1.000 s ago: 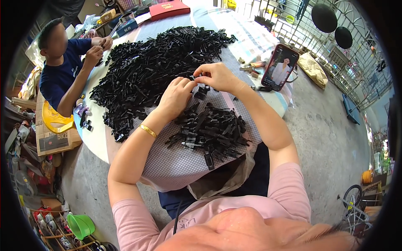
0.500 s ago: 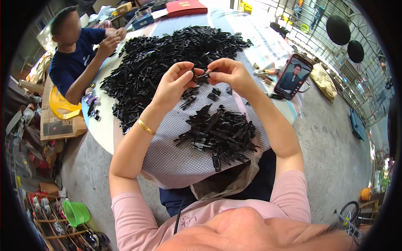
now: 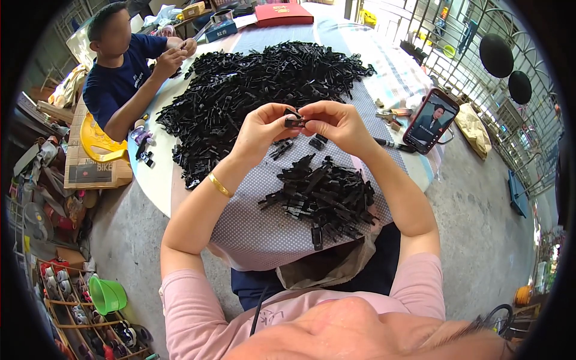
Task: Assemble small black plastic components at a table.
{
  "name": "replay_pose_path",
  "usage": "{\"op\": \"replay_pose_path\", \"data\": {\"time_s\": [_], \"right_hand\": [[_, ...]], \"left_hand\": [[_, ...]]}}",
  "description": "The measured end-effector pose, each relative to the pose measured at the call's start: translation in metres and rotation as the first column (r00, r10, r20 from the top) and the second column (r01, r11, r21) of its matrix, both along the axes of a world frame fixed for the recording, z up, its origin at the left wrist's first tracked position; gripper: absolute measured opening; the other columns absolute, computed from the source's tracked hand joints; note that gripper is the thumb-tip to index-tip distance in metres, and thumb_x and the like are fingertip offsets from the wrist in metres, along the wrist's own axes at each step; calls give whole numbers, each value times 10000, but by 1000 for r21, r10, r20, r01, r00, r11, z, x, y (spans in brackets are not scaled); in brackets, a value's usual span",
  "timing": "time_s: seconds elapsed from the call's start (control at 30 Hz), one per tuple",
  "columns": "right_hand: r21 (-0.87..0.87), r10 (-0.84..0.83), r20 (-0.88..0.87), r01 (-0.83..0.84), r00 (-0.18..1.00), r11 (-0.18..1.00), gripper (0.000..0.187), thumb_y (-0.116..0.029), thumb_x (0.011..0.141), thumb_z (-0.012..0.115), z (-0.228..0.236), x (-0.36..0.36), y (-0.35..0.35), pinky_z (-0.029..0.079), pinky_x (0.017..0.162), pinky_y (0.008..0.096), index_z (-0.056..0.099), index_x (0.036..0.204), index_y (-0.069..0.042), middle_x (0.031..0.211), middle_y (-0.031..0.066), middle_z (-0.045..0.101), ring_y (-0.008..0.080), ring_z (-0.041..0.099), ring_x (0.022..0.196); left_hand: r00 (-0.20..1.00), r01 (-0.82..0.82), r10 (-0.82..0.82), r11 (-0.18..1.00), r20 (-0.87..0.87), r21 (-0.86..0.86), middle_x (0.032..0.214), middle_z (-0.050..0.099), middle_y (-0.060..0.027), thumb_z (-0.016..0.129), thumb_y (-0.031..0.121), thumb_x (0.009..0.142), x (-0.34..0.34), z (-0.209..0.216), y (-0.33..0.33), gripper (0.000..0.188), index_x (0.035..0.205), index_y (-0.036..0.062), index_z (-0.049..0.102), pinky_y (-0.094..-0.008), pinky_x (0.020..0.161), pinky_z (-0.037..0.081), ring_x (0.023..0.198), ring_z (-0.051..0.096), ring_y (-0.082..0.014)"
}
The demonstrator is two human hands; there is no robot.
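Above the table, my left hand [image 3: 262, 131] and my right hand [image 3: 337, 125] meet at the fingertips. Both pinch a small black plastic clip-like piece [image 3: 292, 121], partly covered by the fingers. Beyond them spreads a large heap of similar black pieces [image 3: 240, 90]. Nearer to me, between my forearms, lies a smaller pile of black pieces [image 3: 327, 198] on the dotted cloth. A few loose black pieces [image 3: 318, 141] lie just below my hands.
At the far left a co-worker [image 3: 123, 75] holds something small beside the heap. A phone [image 3: 430, 123] with a lit screen stands at the right, near small tools [image 3: 393, 114]. A red box [image 3: 283, 15] sits at the back; a yellow chair [image 3: 99, 141] is by the co-worker.
My hands have drawn closer together, and the black piece between them is turned so more of it shows. The whole view has shifted slightly.
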State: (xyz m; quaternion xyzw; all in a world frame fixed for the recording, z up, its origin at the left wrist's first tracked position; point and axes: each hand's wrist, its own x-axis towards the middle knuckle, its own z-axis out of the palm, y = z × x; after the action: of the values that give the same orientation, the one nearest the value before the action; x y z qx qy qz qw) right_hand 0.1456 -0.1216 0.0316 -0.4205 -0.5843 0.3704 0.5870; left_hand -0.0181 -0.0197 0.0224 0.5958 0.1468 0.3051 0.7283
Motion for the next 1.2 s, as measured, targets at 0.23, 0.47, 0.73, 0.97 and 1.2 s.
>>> {"op": "replay_pose_path", "data": {"time_s": [0.23,0.47,0.73,0.97,1.2], "right_hand": [[226,-195,386,113,901,968,212,5,808,588,-4,-6,3,482,628,242,630,1016,-2,827,71,585,148,598,709],[424,-420,480,216,770,880,187,-19,812,585,-6,-4,5,475,597,279,624,992,14,811,101,569,208,588,671],[460,-448,548,192,706,867,174,-44,822,581,-7,-6,3,479,584,307,607,986,12,821,107,560,247,593,674],[310,-232,478,84,847,947,314,-165,805,661,-4,1,6,475,781,278,588,1035,35,985,88,613,170,594,860],[324,-265,487,109,832,940,330,-159,763,708,5,5,-1,484,767,286,604,1019,21,916,84,645,148,605,848]], "left_hand": [[999,-27,19,981,-43,-191,917,630,-149,520,147,910,-3,-2,-4,218,987,-53,563,-302,716,567,826,654,-228],[999,29,-16,966,52,-255,949,630,-170,496,160,926,-3,7,-15,264,1015,-81,560,-291,789,543,864,646,-241],[991,-117,119,992,-58,45,938,635,-136,544,81,891,0,0,-16,225,1040,-85,570,-268,769,546,849,643,-184],[985,-122,143,972,-94,200,927,636,-138,503,50,902,-2,4,-19,217,1063,-84,560,-292,776,548,845,647,-197],[994,-72,96,937,-54,343,901,646,-137,499,45,903,-7,8,-22,227,1086,-81,546,-288,766,543,836,647,-190]]}}
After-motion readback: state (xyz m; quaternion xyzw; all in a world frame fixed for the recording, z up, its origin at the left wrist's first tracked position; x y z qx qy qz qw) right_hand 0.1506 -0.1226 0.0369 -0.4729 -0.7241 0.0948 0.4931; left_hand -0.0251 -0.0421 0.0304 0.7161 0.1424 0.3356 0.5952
